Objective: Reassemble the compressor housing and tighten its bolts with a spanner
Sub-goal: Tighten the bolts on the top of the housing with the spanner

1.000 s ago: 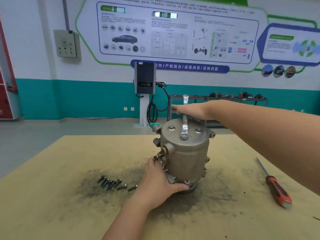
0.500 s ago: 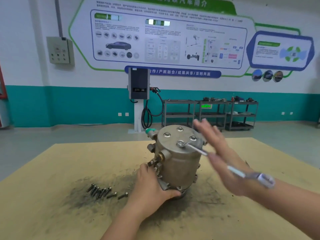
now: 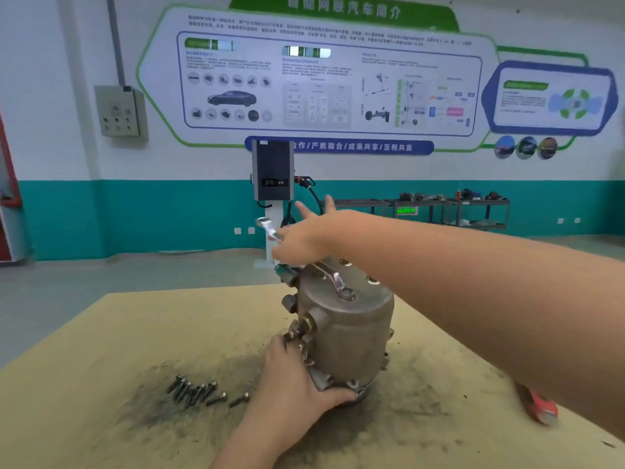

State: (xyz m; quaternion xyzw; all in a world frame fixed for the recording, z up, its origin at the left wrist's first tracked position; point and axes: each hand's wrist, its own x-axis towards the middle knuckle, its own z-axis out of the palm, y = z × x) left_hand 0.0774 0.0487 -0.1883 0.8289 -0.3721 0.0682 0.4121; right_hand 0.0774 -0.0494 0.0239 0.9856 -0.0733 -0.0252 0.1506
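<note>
The compressor housing (image 3: 345,330) stands upright mid-counter (image 3: 101,350). The left hand (image 3: 297,384) grips its base at 7 o'clock. The right hand (image 3: 304,236), blurred, fingers seemingly spread, presses the spanner (image 3: 333,277) set on a top bolt. Loose bolts (image 3: 203,392) lie at 9 o'clock, a red-handled screwdriver (image 3: 537,406) at 3 o'clock

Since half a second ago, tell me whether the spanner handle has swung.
Yes. The spanner has swung from the compressor housing's right side round to its far left, ring end on the same top bolt.
</note>
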